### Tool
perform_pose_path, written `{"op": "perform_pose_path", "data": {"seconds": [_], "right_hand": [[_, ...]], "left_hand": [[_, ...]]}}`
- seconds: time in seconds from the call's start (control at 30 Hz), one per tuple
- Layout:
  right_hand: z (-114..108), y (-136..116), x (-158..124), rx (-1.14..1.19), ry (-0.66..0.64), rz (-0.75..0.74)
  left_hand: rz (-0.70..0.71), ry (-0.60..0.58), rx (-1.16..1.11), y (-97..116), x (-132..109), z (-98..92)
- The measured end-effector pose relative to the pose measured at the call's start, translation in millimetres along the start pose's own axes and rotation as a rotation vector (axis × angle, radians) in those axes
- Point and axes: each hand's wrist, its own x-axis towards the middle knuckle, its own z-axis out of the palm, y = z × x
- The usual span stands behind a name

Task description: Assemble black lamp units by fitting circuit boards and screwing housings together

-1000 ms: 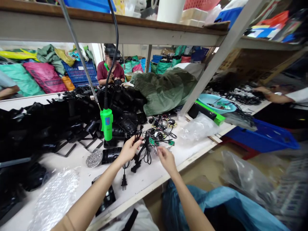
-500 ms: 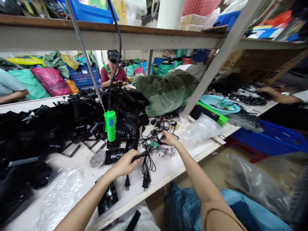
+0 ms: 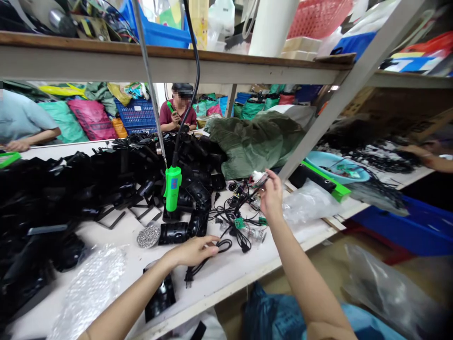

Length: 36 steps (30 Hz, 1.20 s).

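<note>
My right hand (image 3: 272, 196) is raised above the far side of a tangle of black wires (image 3: 233, 212), pinching a small white wired component (image 3: 258, 178). Its wire runs down into the tangle. Small green circuit boards (image 3: 239, 223) lie among the wires. My left hand (image 3: 193, 251) rests on the white workbench (image 3: 226, 269) and holds a black power cord (image 3: 208, 261), which has a plug (image 3: 189, 278) at one end and a small loop (image 3: 223, 245) beyond my fingers. A black plastic housing (image 3: 173, 233) lies just beyond my left hand.
A green-handled tool (image 3: 173, 188) hangs on a black cable over a large heap of black plastic parts (image 3: 123, 189). Bubble wrap (image 3: 90, 295) lies near the front edge. A green tarp (image 3: 255, 146) is behind the wires, and co-workers sit beyond the shelf posts.
My right hand has lifted the white component up from the wires. My left hand has moved right, closer to the cord's loop. The view has shifted slightly.
</note>
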Motion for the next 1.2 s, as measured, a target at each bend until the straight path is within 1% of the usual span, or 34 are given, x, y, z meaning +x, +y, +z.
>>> {"op": "perform_pose_path", "data": {"seconds": [0.07,0.1,0.17,0.23,0.27,0.3,0.33,0.37,0.4,0.43,0.5,0.53,0.57,0.63,0.7,0.77,0.8,0.83,0.87,0.9,0.97,1.03,1.1,1.13,1.17,1.2], "right_hand": [[7,-24,5,0.355,0.09,0.087],[10,-35,8,0.493,0.115,0.161],[16,-52,12,0.66,0.146,0.319],[22,-63,16,0.751,0.152,0.456],[24,-68,19,0.784,0.152,0.494],[26,-73,22,0.816,0.151,0.512],[27,-78,26,0.847,0.15,0.51],[26,-83,30,0.873,0.146,0.488],[24,-88,34,0.889,0.123,0.449],[21,-94,37,0.889,0.072,0.401],[12,-103,38,0.821,-0.099,0.296],[9,-107,34,0.751,-0.194,0.24],[6,-109,27,0.659,-0.276,0.174],[7,-111,7,0.397,-0.403,-0.009],[16,-109,-21,0.044,-0.547,-0.246],[31,-104,-48,-0.261,-0.72,-0.497],[39,-101,-61,-0.341,-0.798,-0.598],[47,-98,-72,-0.382,-0.859,-0.664],[54,-95,-81,-0.395,-0.901,-0.693],[59,-91,-88,-0.395,-0.931,-0.69],[65,-83,-101,-0.371,-0.921,-0.623],[65,-71,-116,-0.296,-0.819,-0.474],[63,-57,-139,-0.138,-0.691,-0.223],[61,-51,-154,-0.027,-0.655,-0.059],[60,-45,-170,0.087,-0.673,0.099],[60,-41,-187,0.191,-0.724,0.249]], "left_hand": [[0.023,0.036,0.149,3,6,1.6],[0.022,0.076,0.219,6,11,1.6],[0.031,0.22,0.321,16,25,0.5],[0.117,0.364,0.363,26,44,0.7],[0.184,0.384,0.361,30,54,2.3],[0.236,0.359,0.346,33,64,5.2],[0.254,0.316,0.322,33,72,9.1],[0.236,0.277,0.293,32,78,13.3],[0.201,0.249,0.265,29,81,16.9],[0.183,0.231,0.253,26,80,19.2],[0.18,0.227,0.211,22,69,16.6],[0.189,0.247,0.154,23,60,11.2],[0.191,0.286,0.03,27,49,3.5],[0.211,0.404,-0.335,40,27,-16.5],[0.272,0.443,-0.659,57,9,-36.1],[0.297,0.434,-0.847,69,-3,-48.8],[0.281,0.453,-0.889,72,-7,-51.5],[0.251,0.483,-0.916,72,-9,-51.9],[0.214,0.519,-0.943,69,-11,-50.4],[0.18,0.558,-0.983,65,-13,-47.4],[0.147,0.602,-1.111,54,-17,-39.7],[0.134,0.624,-1.27,44,-24,-31.9],[0.125,0.676,-1.409,39,-32,-25.3],[0.128,0.696,-1.469,38,-36,-22.5],[0.138,0.711,-1.515,38,-41,-19.8],[0.155,0.72,-1.546,38,-45,-17.4]]}}
